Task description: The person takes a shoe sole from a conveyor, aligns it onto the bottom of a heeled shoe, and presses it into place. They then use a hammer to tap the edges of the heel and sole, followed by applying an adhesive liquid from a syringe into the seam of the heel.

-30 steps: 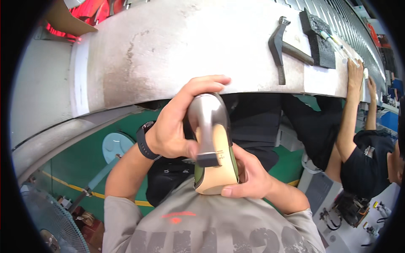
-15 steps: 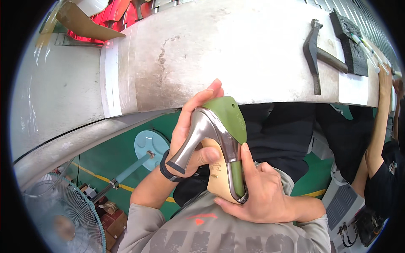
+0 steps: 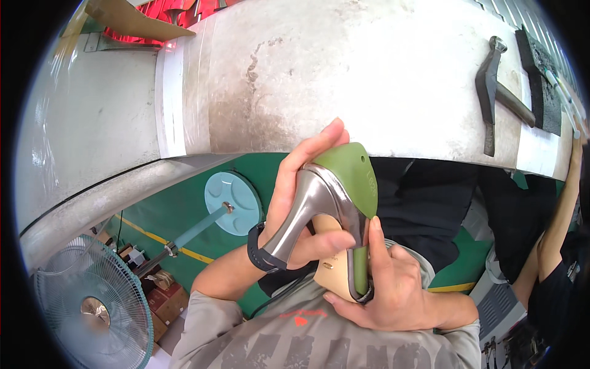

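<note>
A metallic pewter high-heeled shoe is held in front of my body, sole side partly toward me, its tall heel pointing to the lower left. A green shoe last fills it, and a beige lining or sole piece shows below the arch. My left hand is wrapped round the heel end, thumb across the arch and fingers behind the last. My right hand grips the lower end, index finger laid along its side and thumb beneath. The fingers behind the shoe are partly hidden.
Beyond my hands is a pale, stained worktable. A hammer lies on it at right, beside a black block. A fan stands lower left, near a round light-blue base. Another person's arm is at far right.
Both hands and the shoe have shifted slightly right in view. My left thumb has slid further across the arch toward my right hand. The table and hammer also appear shifted right.
</note>
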The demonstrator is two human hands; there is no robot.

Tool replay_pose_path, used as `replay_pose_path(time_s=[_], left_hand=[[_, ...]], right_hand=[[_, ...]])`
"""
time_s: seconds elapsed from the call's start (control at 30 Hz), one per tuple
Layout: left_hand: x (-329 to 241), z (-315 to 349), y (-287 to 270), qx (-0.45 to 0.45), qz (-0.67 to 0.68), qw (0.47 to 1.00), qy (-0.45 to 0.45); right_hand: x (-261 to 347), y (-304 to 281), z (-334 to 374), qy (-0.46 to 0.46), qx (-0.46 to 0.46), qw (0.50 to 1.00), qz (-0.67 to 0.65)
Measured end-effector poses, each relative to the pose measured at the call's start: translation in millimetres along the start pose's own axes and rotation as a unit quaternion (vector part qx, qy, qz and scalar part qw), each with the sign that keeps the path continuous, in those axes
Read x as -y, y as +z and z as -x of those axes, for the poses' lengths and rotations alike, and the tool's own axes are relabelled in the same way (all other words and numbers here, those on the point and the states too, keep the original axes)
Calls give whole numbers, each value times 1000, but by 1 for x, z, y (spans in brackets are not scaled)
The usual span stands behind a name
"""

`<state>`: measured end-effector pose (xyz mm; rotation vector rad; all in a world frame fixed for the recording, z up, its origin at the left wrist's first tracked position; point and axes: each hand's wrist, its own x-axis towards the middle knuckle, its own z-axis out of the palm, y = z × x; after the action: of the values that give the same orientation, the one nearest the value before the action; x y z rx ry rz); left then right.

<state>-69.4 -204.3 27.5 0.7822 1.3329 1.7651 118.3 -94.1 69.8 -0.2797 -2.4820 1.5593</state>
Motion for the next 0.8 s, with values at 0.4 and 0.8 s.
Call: replay_pose_path(time_s=[0.4,0.8], left_hand=[[1,1,1,14,-40,999,5],[6,-1,14,-129,40,991,13]], right_hand=[[-7,0,0,-11,-17,999,28],[-23,14,11,164,-28,895,-414]])
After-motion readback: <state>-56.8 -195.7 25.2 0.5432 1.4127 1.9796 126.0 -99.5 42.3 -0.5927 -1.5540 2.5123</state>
